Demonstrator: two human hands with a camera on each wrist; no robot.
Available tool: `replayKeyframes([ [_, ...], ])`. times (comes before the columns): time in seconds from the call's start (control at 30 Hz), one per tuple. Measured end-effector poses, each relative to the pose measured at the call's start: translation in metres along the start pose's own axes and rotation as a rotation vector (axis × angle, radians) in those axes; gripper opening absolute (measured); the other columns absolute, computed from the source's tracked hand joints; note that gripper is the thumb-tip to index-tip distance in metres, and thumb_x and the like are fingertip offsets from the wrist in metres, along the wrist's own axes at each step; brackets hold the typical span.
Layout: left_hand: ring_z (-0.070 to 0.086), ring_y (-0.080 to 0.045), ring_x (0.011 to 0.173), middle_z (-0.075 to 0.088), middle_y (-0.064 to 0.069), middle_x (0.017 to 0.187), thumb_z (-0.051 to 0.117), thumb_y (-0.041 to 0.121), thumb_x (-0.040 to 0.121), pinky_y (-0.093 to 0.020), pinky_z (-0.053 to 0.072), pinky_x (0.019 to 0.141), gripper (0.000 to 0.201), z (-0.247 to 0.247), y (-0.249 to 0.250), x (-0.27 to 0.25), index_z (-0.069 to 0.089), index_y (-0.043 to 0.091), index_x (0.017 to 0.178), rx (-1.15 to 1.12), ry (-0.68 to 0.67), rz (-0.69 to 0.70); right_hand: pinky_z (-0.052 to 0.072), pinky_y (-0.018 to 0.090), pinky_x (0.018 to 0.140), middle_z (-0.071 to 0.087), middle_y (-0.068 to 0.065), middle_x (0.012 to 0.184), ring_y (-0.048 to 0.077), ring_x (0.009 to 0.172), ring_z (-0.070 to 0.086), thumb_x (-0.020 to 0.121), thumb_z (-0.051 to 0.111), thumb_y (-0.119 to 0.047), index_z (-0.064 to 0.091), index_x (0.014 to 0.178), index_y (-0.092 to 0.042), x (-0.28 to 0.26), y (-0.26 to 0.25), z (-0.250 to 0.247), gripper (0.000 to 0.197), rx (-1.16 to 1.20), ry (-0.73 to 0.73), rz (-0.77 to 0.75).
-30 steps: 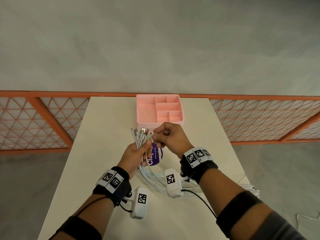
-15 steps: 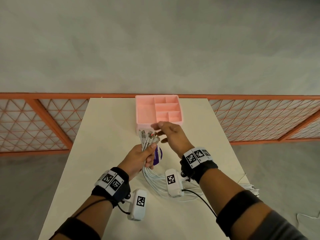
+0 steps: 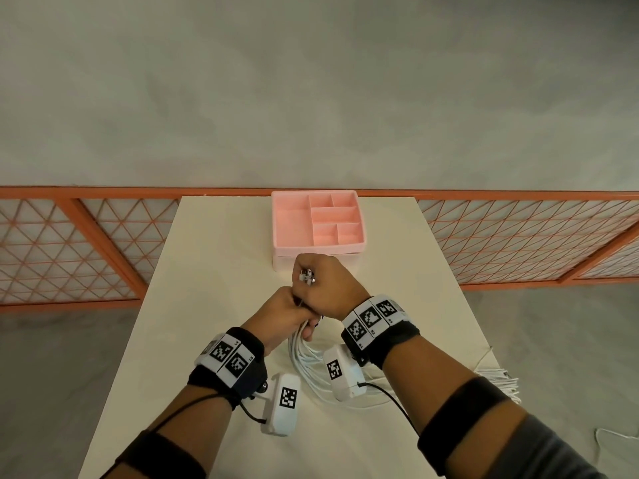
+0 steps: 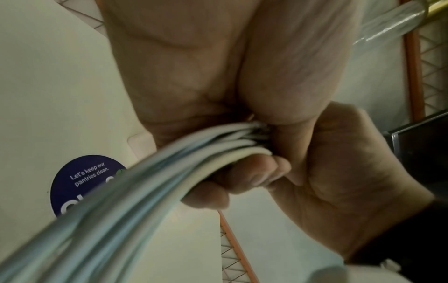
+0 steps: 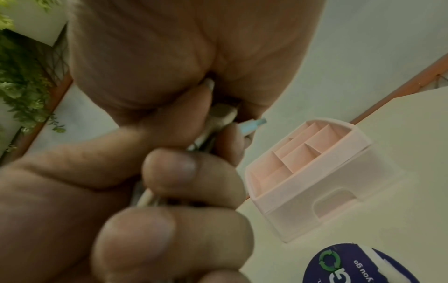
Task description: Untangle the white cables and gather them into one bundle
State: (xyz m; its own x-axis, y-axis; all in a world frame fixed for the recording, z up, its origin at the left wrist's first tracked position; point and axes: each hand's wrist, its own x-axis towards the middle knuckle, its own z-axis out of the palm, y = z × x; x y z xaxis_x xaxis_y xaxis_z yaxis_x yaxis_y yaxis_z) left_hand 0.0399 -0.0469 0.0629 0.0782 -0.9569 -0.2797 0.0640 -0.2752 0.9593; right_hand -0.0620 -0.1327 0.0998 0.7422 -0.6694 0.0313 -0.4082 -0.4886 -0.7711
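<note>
From my head, my left hand (image 3: 281, 314) and right hand (image 3: 323, 285) both clench the white cables (image 3: 307, 361) mid-table, just before the pink organizer (image 3: 318, 221); bare table (image 3: 214, 271) lies to the left. At my left wrist, fingers wrap the strands over a blue sticker (image 4: 72, 187). At my right wrist, fingertips (image 5: 169, 170) pinch the connectors (image 5: 252, 125).
</note>
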Motion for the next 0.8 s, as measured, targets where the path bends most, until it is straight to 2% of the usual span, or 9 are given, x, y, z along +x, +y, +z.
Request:
replayKeyframes([
  [0.17, 0.05, -0.021, 0.048, 0.052, -0.014, 0.05, 0.05, 0.005, 0.068, -0.029, 0.046, 0.057, 0.017, 0.001, 0.001, 0.001, 0.06, -0.008, 0.066, 0.065, 0.012, -0.003, 0.053, 0.032, 0.071, 0.071, -0.001, 0.075, 0.014, 0.072, 0.064, 0.094, 0.053, -0.021, 0.071, 0.086, -0.014, -0.001, 0.001, 0.008, 0.021, -0.079, 0.082, -0.031],
  [0.27, 0.039, -0.015, 0.045, 0.044, -0.005, 0.049, 0.046, -0.005, 0.08, -0.029, 0.04, 0.051, 0.018, 0.007, 0.004, -0.002, 0.051, 0.003, 0.064, 0.032, 0.018, -0.01, 0.054, 0.035, 0.084, 0.074, -0.002, 0.091, 0.012, 0.085, 0.067, 0.097, 0.055, -0.034, 0.073, 0.099, -0.017, -0.001, 0.006, 0.009, 0.024, 0.038, 0.09, 0.02],
  [0.37, 0.033, -0.011, 0.045, 0.034, -0.003, 0.056, 0.04, -0.009, 0.092, -0.026, 0.033, 0.046, 0.028, 0.009, 0.002, 0.001, 0.051, 0.006, 0.073, -0.1, 0.135, -0.007, 0.048, 0.024, 0.094, 0.051, -0.014, 0.14, 0.005, 0.119, 0.054, 0.087, 0.067, -0.044, 0.045, 0.141, -0.033, -0.008, 0.015, 0.01, 0.059, 0.447, 0.151, 0.083],
  [0.43, 0.037, -0.011, 0.043, 0.038, -0.002, 0.057, 0.051, 0.008, 0.1, -0.024, 0.034, 0.043, 0.02, 0.007, 0.003, 0.005, 0.062, 0.007, 0.084, -0.343, 0.269, 0.018, 0.046, 0.025, 0.096, 0.036, -0.014, 0.149, 0.007, 0.128, 0.046, 0.08, 0.074, -0.048, 0.025, 0.151, -0.035, -0.016, 0.02, 0.019, 0.087, 0.57, 0.134, 0.144],
  [0.53, 0.036, -0.008, 0.04, 0.039, 0.006, 0.052, 0.062, 0.032, 0.097, -0.022, 0.037, 0.04, 0.028, -0.006, 0.011, 0.013, 0.058, 0.015, 0.075, -0.709, 0.428, 0.003, 0.053, 0.036, 0.096, 0.062, -0.006, 0.123, 0.008, 0.108, 0.061, 0.076, 0.077, -0.048, 0.048, 0.135, -0.025, -0.031, 0.03, 0.039, 0.07, 0.448, -0.138, 0.181],
  [0.6, 0.03, -0.006, 0.039, 0.035, 0.008, 0.051, 0.059, 0.033, 0.098, -0.02, 0.031, 0.038, 0.03, -0.017, 0.015, 0.018, 0.052, 0.017, 0.074, -0.832, 0.463, 0.002, 0.057, 0.043, 0.081, 0.069, 0.001, 0.083, 0.015, 0.073, 0.066, 0.085, 0.07, -0.046, 0.062, 0.097, -0.016, -0.042, 0.037, 0.045, 0.034, 0.229, -0.232, 0.192],
  [0.63, 0.029, -0.005, 0.039, 0.035, 0.009, 0.051, 0.058, 0.033, 0.099, -0.02, 0.03, 0.038, 0.031, -0.021, 0.017, 0.019, 0.051, 0.017, 0.074, -0.873, 0.471, 0.003, 0.057, 0.042, 0.069, 0.064, 0.003, 0.069, 0.017, 0.06, 0.062, 0.087, 0.067, -0.047, 0.06, 0.085, -0.014, -0.046, 0.044, 0.044, 0.034, 0.16, -0.228, 0.21],
  [0.7, 0.027, -0.005, 0.038, 0.034, 0.009, 0.05, 0.056, 0.033, 0.1, -0.02, 0.028, 0.037, 0.031, -0.028, 0.019, 0.021, 0.052, 0.018, 0.073, -0.917, 0.501, 0.015, 0.052, 0.034, 0.054, 0.057, 0.001, 0.059, 0.017, 0.05, 0.056, 0.089, 0.064, -0.048, 0.056, 0.073, -0.019, -0.051, 0.057, 0.034, 0.034, 0.08, -0.224, 0.292],
  [0.8, 0.027, -0.005, 0.039, 0.035, 0.01, 0.049, 0.055, 0.032, 0.101, -0.019, 0.027, 0.038, 0.031, -0.037, 0.027, 0.02, 0.052, 0.019, 0.073, -0.935, 0.547, 0.069, 0.047, 0.03, 0.061, 0.058, -0.002, 0.066, 0.017, 0.06, 0.059, 0.09, 0.063, -0.043, 0.058, 0.077, -0.022, -0.065, 0.092, 0.012, 0.026, -0.113, -0.251, 0.402],
])
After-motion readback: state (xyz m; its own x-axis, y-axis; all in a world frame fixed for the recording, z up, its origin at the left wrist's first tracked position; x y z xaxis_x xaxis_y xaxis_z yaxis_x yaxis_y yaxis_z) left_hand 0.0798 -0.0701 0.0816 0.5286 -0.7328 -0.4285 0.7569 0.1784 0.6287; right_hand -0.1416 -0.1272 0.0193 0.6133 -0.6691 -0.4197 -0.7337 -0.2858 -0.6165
